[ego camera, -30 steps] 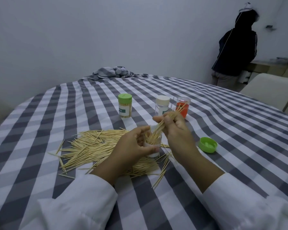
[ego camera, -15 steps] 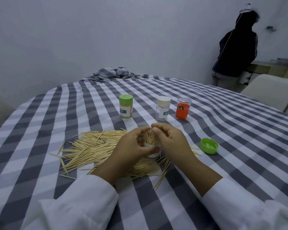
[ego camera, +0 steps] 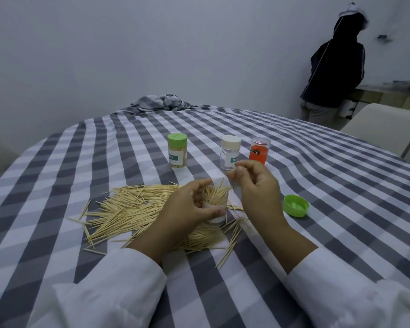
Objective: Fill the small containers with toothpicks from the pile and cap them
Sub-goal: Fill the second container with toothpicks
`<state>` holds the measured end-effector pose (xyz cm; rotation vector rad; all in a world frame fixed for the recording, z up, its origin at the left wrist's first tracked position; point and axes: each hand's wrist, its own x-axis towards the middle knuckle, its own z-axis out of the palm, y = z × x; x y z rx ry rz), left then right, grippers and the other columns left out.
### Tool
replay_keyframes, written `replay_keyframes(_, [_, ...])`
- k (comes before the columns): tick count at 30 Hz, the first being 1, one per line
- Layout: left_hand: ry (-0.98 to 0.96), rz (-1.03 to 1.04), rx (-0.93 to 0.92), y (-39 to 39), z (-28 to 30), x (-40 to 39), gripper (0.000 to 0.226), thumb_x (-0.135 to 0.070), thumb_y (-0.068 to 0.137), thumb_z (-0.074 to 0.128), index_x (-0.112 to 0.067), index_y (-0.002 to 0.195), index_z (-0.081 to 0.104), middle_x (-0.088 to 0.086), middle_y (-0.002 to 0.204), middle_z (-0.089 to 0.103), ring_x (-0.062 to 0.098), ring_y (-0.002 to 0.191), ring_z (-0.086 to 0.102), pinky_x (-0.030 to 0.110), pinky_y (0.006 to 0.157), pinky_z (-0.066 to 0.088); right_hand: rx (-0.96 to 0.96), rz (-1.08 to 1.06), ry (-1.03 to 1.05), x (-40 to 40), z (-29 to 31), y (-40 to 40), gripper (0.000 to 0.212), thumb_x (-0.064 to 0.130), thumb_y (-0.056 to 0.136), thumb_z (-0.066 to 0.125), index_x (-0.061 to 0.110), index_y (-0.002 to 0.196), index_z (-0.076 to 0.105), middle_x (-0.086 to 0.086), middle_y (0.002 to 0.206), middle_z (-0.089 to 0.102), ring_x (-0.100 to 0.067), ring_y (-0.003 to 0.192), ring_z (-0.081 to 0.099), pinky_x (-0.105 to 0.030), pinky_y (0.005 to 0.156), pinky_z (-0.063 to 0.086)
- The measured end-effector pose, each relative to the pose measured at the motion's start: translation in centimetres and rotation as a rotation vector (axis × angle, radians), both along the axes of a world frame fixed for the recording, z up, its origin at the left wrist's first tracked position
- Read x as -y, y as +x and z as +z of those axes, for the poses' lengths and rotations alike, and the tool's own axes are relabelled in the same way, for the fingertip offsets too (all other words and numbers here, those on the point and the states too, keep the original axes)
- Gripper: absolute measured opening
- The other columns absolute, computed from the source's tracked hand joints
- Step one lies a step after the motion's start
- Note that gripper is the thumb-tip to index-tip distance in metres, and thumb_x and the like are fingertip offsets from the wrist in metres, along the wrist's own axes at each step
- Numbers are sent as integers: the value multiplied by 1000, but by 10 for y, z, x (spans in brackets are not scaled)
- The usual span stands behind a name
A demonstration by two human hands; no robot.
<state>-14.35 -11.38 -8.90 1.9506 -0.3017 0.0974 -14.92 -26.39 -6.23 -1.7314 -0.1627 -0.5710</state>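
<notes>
My left hand [ego camera: 187, 209] grips a small clear container [ego camera: 217, 205] that stands upright on the toothpick pile [ego camera: 133, 209]. Toothpicks stick up out of its uncapped mouth. My right hand [ego camera: 256, 185] hovers just right of and above the container, fingers loosely curled, with no toothpick visible in it. A loose green cap [ego camera: 295, 205] lies upside down to the right. Behind stand a green-capped container [ego camera: 177, 150] full of toothpicks, a white-capped clear container [ego camera: 230, 151] and an orange container [ego camera: 259, 150].
The checked tablecloth [ego camera: 317, 185] covers a round table, with a bunched-up fold [ego camera: 161, 102] at its far edge. A person in a dark hooded jacket [ego camera: 334, 67] stands at the back right, beside a pale chair [ego camera: 384, 126].
My right hand pushed a bundle of toothpicks down into the container, then let go and lifted up and to the right. My left hand kept hold of the container.
</notes>
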Motion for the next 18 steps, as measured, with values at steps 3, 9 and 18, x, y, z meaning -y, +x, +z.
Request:
replay_keyframes(3, [11,6,3,0,1,1,81,-23,65,86,-24,137,48,-2,127,60,8,111,59,26,95,51,51,-26,123,1,4,-2,8,20,97,47,22,98,55,3,92,71,-6,90,66,-20,82,51])
replay_keyframes(9, [27,0,22,-2,2,0,81,-23,66,85,-23,137,47,-8,122,60,2,105,58,20,90,50,-176,73,-92,-1,1,-1,27,25,98,45,18,119,60,5,116,64,-8,103,58,-26,96,45])
replay_keyframes(18, [26,9,62,-2,1,-1,64,-20,73,79,-24,131,54,-12,104,69,2,91,67,29,85,56,-295,262,-440,-14,-7,-3,49,39,101,30,22,147,30,9,156,18,-9,143,12,-39,117,16])
